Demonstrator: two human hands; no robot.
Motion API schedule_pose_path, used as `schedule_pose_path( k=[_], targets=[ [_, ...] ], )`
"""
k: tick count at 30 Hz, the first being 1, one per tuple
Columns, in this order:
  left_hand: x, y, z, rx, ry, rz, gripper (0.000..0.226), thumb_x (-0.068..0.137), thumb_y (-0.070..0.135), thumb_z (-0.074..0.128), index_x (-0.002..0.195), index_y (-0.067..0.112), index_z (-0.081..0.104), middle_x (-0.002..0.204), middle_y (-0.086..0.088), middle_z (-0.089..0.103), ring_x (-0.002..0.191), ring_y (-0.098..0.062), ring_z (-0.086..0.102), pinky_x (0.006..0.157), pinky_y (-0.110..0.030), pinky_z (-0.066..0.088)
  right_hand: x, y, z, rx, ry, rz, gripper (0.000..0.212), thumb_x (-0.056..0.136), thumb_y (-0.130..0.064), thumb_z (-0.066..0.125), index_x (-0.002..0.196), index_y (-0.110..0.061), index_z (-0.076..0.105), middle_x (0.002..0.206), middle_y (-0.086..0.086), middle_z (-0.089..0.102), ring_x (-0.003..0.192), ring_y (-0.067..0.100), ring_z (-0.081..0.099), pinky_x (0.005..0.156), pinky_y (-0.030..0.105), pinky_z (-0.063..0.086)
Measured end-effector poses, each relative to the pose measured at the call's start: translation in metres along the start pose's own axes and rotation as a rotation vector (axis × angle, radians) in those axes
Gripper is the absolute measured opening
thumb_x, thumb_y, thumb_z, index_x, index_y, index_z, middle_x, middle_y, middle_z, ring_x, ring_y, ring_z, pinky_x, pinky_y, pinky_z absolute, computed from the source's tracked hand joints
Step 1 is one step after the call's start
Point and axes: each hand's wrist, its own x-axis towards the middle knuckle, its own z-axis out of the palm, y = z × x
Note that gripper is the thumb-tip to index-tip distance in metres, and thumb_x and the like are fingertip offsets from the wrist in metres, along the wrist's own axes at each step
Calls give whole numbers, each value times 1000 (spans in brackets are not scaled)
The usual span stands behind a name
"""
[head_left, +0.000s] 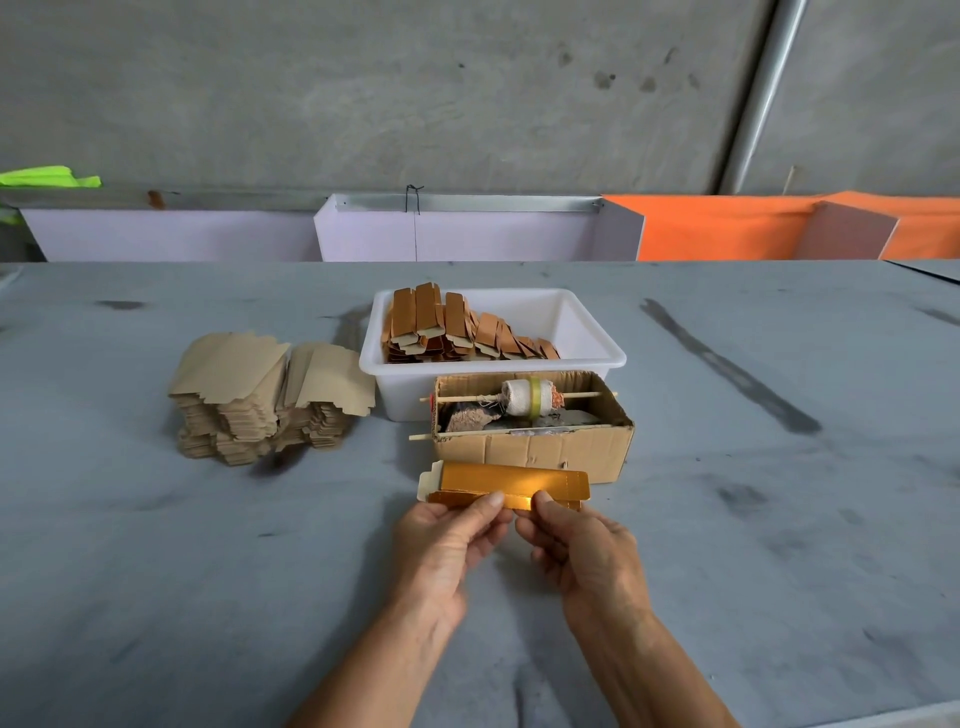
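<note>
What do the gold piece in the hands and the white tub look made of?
The flat gold box blank: thin card faced with shiny metallic foil, going by its glare and pale plain flap. The white rectangular tub: probably plastic, smooth with a rounded moulded rim.

On the grey table, the open brown cardboard box sits just before the white plastic tub. Folded orange-brown cartons lean in the tub's left part. A pile of flat tan card blanks lies left of the tub. The long gold foil carton, pinched by the left hand and the right hand, is just before the box.
</note>
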Motion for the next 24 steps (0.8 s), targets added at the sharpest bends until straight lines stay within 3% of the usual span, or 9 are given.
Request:
schedule_pose_path(
  k=[6,9,11,14,17,21,24],
  targets=[
    [5,5,2,33,21,52,9,73,-11,66,80,-6,63,59,-12,67,50,-17,65,48,-22,54,2,-8,4,-70,-15,21,9,87,-6,62,78,-6,63,66,10,70,53,13,66,42,22,45],
    [9,7,2,25,55,80,10,75,-12,66,78,-3,63,59,-10,67,49,-17,65,49,-23,55,2,-15,3,-253,-22,-22,13,89,-12,62,76,-8,65,70,7,73,56,10,65,49,24,45],
    [12,8,0,22,76,88,9,74,-12,67,76,-4,63,58,-11,67,50,-18,65,50,-24,56,4,-20,-2,-434,51,-137,13,87,-15,65,75,-10,68,70,3,73,59,12,63,52,25,44],
    [16,7,-4,28,99,86,11,72,-12,69,75,-5,63,59,-11,67,51,-19,66,51,-25,56,9,-38,-12,-677,231,-483,8,83,-16,68,76,-19,72,63,-4,66,59,12,56,56,27,42],
    [21,3,-6,30,120,74,14,69,-11,72,78,-5,63,63,-12,69,56,-23,68,51,-25,55,17,-64,-13,-769,230,-671,20,81,-18,68,63,-28,69,49,-11,55,48,9,44,51,23,33],
    [23,-1,-6,42,105,90,11,70,-11,72,76,-4,65,64,-13,70,58,-25,67,52,-25,54,34,-96,3,-1024,174,-733,14,81,-19,68,70,-26,73,54,-14,56,52,6,47,46,19,32],
    [24,-2,-7,48,96,97,10,71,-10,71,76,-4,65,66,-15,69,57,-23,66,53,-26,55,49,-109,19,-1195,81,-622,11,84,-19,66,88,-17,76,65,-13,57,67,12,56,55,26,46]
  ],
)
